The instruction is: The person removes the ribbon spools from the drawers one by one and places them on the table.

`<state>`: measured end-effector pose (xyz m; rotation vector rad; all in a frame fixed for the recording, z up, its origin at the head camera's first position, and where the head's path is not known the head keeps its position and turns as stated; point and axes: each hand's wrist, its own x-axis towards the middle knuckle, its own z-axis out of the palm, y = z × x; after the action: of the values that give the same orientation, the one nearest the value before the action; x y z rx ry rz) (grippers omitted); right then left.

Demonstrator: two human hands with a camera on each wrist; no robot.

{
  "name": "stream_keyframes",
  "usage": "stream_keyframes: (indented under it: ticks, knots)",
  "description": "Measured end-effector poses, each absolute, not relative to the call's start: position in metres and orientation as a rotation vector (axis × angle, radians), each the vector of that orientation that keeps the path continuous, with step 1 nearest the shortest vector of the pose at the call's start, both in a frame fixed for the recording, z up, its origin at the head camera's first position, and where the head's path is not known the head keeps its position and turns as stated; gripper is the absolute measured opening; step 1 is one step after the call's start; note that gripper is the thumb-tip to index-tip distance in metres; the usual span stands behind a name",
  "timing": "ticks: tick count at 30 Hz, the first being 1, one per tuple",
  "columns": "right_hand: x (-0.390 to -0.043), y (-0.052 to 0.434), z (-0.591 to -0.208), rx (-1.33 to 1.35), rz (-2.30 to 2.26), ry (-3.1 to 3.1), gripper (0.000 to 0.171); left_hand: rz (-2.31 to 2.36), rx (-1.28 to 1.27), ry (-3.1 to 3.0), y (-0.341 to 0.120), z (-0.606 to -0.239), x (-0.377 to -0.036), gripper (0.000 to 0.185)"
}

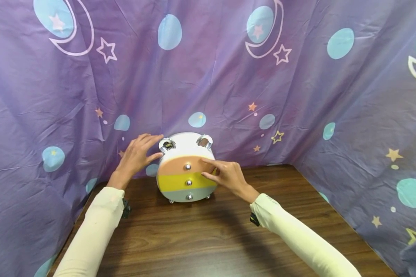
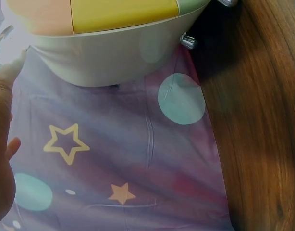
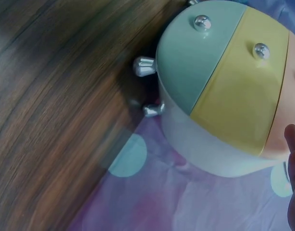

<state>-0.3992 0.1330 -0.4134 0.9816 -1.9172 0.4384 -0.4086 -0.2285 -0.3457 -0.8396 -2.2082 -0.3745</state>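
A small rounded chest of drawers (image 1: 185,140) with a white body stands upright at the back of the table. Its front has an orange drawer (image 1: 173,166), a yellow drawer (image 1: 173,181) and a grey-green drawer (image 1: 176,196), each with a silver knob. Two silver ring-shaped pieces sit on top, and small silver feet (image 3: 145,66) hold it up. My left hand (image 1: 134,154) is at its upper left, thumb and fingers spread by the left ring; contact is unclear. My right hand (image 1: 231,176) is before its right front, fingers extended near the orange drawer. Neither hand grips anything.
The dark wooden table (image 1: 201,238) extends in front of the chest and to both sides. A purple cloth (image 1: 215,77) with moons, stars and blue dots hangs close behind the chest and along the table's sides.
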Motion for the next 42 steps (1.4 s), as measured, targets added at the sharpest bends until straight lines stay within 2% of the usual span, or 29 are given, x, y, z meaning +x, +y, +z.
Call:
stream_keyframes:
  ticks: [13,31,42]
  knots:
    - [-0.401,0.114,-0.415,1.006,0.451,-1.932,0.052,-0.347,-0.874,-2.188,-0.226,-0.345,-0.411,0.072]
    - [-0.406,0.089,-0.42,0.953,0.379,-1.849,0.046,-0.361,-0.89,-2.159,-0.222,-0.344,-0.415,0.068]
    - [-0.406,0.084,-0.417,0.942,0.366,-1.887,0.037,-0.352,-0.885,-2.142,-0.222,-0.342,-0.415,0.069]
